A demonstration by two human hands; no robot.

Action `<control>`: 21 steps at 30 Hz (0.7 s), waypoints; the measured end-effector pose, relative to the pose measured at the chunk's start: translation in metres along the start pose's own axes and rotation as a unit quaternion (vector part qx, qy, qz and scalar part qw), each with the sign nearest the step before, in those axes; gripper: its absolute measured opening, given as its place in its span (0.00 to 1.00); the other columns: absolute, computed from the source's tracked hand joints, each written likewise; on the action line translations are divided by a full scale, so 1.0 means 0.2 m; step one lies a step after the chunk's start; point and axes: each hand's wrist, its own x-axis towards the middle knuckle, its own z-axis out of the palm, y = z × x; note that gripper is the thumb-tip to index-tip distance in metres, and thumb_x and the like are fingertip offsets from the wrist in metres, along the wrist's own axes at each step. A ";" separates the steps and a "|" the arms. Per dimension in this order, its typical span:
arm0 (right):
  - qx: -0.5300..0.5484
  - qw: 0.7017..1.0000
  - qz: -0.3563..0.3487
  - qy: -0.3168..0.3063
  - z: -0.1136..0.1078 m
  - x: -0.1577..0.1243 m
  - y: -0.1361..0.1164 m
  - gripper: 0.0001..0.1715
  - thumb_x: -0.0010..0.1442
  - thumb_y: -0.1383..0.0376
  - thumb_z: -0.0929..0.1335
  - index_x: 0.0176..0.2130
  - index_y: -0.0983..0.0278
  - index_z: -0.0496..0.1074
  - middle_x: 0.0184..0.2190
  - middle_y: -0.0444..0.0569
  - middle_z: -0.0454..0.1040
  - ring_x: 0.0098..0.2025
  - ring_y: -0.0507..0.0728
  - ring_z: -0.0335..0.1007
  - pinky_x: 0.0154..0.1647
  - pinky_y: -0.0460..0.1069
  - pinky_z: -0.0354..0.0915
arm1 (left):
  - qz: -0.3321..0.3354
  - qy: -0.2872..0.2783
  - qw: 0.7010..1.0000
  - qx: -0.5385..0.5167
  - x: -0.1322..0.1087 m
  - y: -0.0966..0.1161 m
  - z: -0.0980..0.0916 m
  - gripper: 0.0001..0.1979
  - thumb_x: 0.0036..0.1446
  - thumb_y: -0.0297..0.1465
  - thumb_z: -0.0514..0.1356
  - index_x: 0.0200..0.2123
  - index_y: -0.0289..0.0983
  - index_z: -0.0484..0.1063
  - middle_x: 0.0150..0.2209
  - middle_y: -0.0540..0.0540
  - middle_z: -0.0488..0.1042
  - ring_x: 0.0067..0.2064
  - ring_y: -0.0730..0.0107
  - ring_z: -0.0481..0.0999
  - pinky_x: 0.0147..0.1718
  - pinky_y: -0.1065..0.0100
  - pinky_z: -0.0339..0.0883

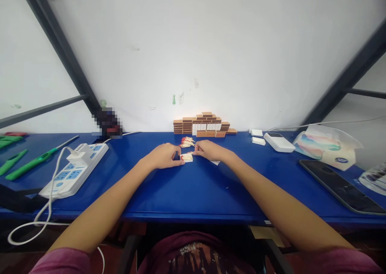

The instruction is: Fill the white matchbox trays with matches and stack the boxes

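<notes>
A small white matchbox tray [186,158] with red-tipped matches in it sits on the blue table in front of me. My left hand [165,156] grips the tray's left end, thumb at the near corner and fingers behind. Over the tray's far right corner, my right hand [208,149] has its thumb and fingertips pinched together on matches; how many is too small to tell. Just beyond both hands lies a loose pile of matches [187,142], most red heads pointing left. Partly under my right hand is a flat white piece [216,162], its kind hidden.
Stacked matchboxes [208,126] stand against the wall. A power strip [70,175] with a white cable and green long-necked tools [37,160] lie left. To the right are a white device [279,142], a tissue pack [327,145] and a phone [340,184].
</notes>
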 end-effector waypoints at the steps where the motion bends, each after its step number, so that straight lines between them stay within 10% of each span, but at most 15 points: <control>1: 0.001 1.000 0.002 -0.006 -0.01 -0.01 0.00 0.12 0.68 0.59 0.72 0.34 0.63 0.74 0.33 0.48 0.78 0.32 0.54 0.70 0.32 0.47 0.57 | 0.000 0.001 1.000 0.003 0.00 0.00 0.00 0.18 0.61 0.49 0.65 0.40 0.40 0.78 0.30 0.48 0.79 0.31 0.65 0.76 0.30 0.66 0.57; 21: -0.010 1.000 -0.021 -0.016 -0.05 -0.05 0.00 0.12 0.71 0.60 0.69 0.35 0.63 0.73 0.36 0.50 0.79 0.34 0.55 0.70 0.33 0.48 0.58 | 0.000 0.003 1.000 0.003 -0.01 0.00 0.00 0.19 0.61 0.50 0.64 0.39 0.41 0.78 0.30 0.48 0.78 0.31 0.64 0.75 0.28 0.66 0.54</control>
